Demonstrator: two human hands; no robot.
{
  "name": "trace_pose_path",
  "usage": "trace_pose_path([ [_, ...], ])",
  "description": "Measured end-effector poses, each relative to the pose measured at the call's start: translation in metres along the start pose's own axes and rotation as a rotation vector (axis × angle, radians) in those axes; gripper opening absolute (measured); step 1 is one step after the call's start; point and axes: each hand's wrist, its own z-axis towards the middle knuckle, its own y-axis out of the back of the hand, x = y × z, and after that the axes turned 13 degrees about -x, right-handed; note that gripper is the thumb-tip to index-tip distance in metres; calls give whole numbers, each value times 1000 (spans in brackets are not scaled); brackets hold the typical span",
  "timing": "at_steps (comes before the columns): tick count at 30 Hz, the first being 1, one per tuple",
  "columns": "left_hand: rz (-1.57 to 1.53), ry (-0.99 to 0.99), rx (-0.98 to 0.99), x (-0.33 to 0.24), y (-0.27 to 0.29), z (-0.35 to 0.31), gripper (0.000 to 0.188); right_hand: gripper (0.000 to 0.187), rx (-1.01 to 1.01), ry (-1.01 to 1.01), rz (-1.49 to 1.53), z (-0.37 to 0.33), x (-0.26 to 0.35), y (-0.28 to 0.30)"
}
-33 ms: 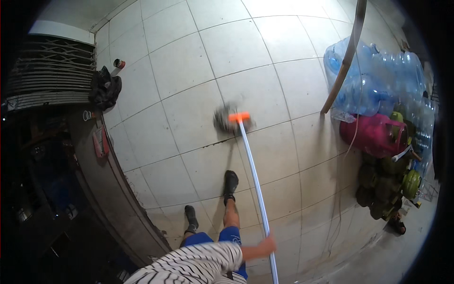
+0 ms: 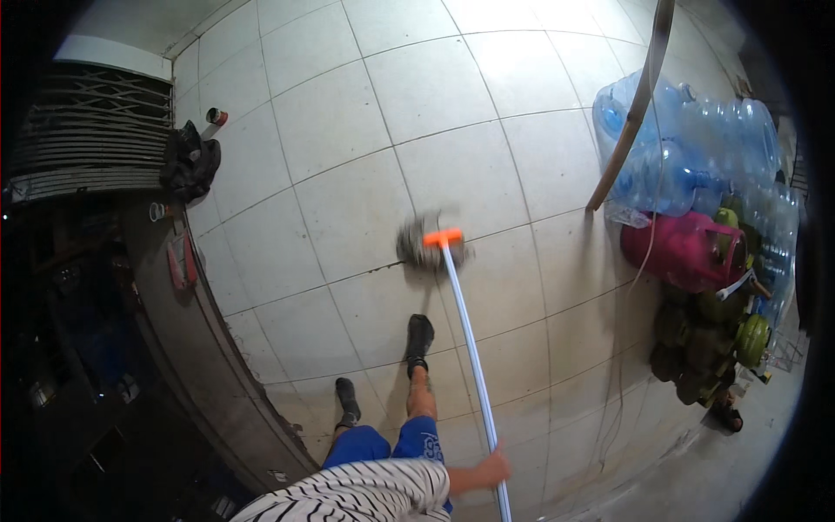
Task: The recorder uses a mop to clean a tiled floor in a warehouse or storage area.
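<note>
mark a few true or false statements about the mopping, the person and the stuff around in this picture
1. The right hand grips the mop handle. True.
2. The joint at the mop head is green. False: it is orange.
3. The person wears blue shorts. True.
4. The pink container is left of the mop head. False: it is to the right.
5. Bluish plastic jugs are on the right side of the view. True.

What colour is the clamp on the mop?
Orange: the clamp shows best in the head view.
</note>
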Motion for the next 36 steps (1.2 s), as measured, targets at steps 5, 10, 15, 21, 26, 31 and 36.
trace_pose_path([
  [5,-97,-144,-111,-21,33,30,6,50,-85,-398,-70,-64,15,36],
  [10,185,-85,41,147,108,85,9,31,-242,370,25,27,86,-74],
  [15,459,27,-232,256,207,124,8,17,-210,454,198,44,257,-100],
  [21,261,85,-61,101,52,92,9,36,-264,326,-167,19,75,-27],
  [26,22,-152,-112,-70,29,80,8,33,-587,287,-278,-66,-60,54],
  [31,-162,59,-309,-62,49,36,8,36,-941,696,-705,-90,-31,100],
  [36,80,267,-323,10,99,-52,7,19,-1017,1418,-480,-79,64,91],
])
